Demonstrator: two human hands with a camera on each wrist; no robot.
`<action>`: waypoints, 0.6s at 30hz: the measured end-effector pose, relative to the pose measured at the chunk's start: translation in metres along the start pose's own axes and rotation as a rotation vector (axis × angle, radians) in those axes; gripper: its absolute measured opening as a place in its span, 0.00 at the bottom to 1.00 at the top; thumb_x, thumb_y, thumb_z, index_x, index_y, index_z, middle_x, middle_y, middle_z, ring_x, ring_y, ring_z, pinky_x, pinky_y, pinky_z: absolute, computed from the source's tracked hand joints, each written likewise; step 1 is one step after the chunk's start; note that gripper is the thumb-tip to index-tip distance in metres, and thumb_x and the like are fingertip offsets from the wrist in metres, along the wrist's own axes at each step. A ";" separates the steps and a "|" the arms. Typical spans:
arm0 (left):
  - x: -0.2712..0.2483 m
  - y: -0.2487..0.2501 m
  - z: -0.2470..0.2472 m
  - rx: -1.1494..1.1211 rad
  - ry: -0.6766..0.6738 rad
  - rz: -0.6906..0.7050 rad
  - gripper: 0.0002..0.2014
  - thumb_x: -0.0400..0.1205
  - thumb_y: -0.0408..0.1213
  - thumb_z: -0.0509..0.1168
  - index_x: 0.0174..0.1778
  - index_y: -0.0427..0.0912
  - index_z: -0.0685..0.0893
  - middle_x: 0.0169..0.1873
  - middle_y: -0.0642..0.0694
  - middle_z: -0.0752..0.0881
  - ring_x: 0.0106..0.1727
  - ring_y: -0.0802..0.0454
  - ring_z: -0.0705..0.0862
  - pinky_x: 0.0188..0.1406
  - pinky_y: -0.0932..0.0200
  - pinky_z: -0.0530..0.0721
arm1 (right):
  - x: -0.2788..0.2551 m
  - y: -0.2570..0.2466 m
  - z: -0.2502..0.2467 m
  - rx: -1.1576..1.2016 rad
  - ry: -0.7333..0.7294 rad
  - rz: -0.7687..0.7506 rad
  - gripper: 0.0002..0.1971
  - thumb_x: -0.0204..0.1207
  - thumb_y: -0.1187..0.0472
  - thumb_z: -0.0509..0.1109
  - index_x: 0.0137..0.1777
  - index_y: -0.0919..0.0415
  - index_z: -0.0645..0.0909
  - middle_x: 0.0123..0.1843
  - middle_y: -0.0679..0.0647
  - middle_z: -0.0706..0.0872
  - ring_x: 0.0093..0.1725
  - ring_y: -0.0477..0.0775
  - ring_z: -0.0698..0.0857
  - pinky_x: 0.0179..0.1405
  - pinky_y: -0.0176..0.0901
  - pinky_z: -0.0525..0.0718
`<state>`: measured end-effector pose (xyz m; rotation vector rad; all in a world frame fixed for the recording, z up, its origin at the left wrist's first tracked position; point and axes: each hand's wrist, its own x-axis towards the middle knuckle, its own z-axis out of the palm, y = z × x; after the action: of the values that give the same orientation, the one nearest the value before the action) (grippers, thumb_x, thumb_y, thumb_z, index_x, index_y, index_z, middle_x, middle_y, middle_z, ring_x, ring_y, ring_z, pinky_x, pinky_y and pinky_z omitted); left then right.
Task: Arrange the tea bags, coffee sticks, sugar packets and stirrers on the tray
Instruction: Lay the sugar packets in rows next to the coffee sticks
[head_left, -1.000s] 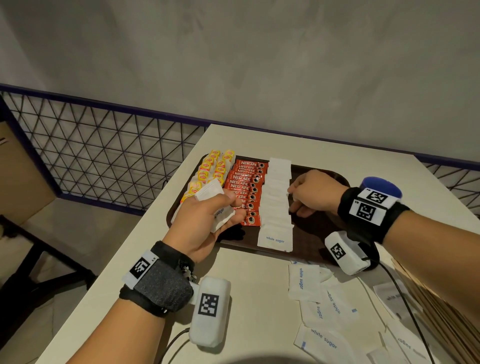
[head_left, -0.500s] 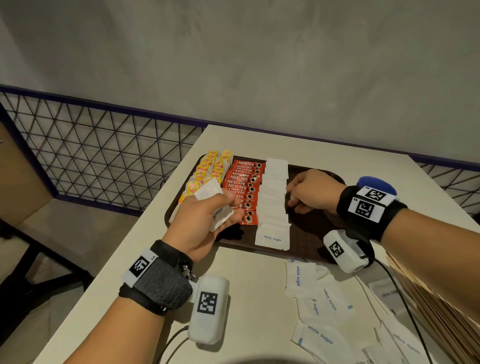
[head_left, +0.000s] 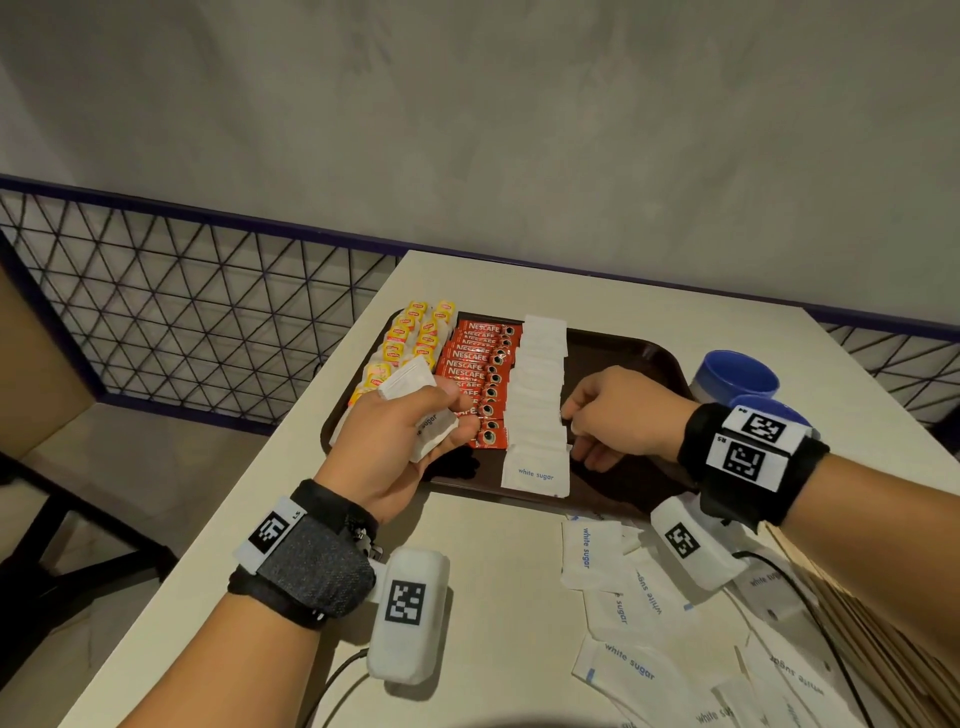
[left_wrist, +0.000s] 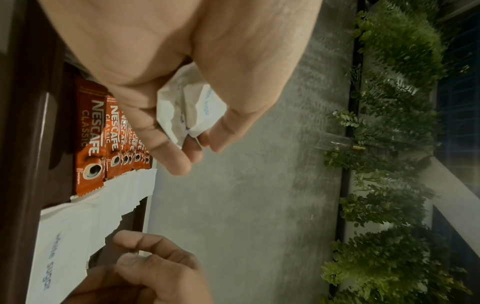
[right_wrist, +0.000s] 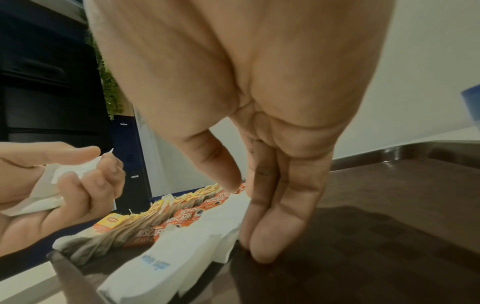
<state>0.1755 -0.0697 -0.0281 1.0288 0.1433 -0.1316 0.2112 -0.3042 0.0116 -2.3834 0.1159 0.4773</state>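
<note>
Your left hand (head_left: 395, 447) sits left of centre in the head view, fingers and thumb curled round a small bunch of white sugar packets (head_left: 415, 410), held just above the near left corner of the brown tray (head_left: 623, 353). Your right hand (head_left: 618, 415) is right of centre, fingers straight and pressed together, tips down on the tray floor right against the edge of the sugar packet row (head_left: 537, 395); it isn't gripping anything. On the tray, left to right: yellow tea bags (head_left: 410, 338), red Nescafe sticks (head_left: 475, 374), then that white row. More loose sugar packets (head_left: 618, 613) lie on the table (head_left: 493, 597) at lower right, with wooden stirrers (head_left: 878, 618) at the right edge.
</note>
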 end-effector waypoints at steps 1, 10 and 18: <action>0.000 0.000 0.000 0.002 -0.001 -0.001 0.10 0.84 0.27 0.70 0.60 0.34 0.85 0.45 0.37 0.89 0.46 0.43 0.91 0.51 0.49 0.93 | 0.000 0.000 0.001 0.001 0.002 -0.003 0.09 0.87 0.67 0.63 0.59 0.64 0.85 0.44 0.61 0.95 0.44 0.62 0.95 0.43 0.46 0.94; 0.001 0.000 -0.001 0.007 -0.002 0.002 0.10 0.84 0.28 0.71 0.60 0.33 0.85 0.44 0.37 0.90 0.45 0.44 0.92 0.48 0.50 0.93 | 0.008 0.002 -0.004 -0.001 0.007 -0.017 0.09 0.86 0.68 0.64 0.60 0.66 0.85 0.42 0.61 0.95 0.44 0.63 0.95 0.42 0.46 0.94; 0.001 0.000 -0.001 0.006 0.001 0.007 0.07 0.84 0.28 0.71 0.57 0.34 0.86 0.44 0.37 0.90 0.45 0.43 0.91 0.49 0.50 0.93 | 0.016 0.004 -0.005 -0.009 0.037 -0.035 0.08 0.86 0.66 0.64 0.58 0.64 0.85 0.43 0.59 0.95 0.43 0.60 0.95 0.40 0.43 0.94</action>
<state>0.1766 -0.0691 -0.0284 1.0348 0.1397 -0.1251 0.2263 -0.3093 0.0069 -2.3997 0.0889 0.4179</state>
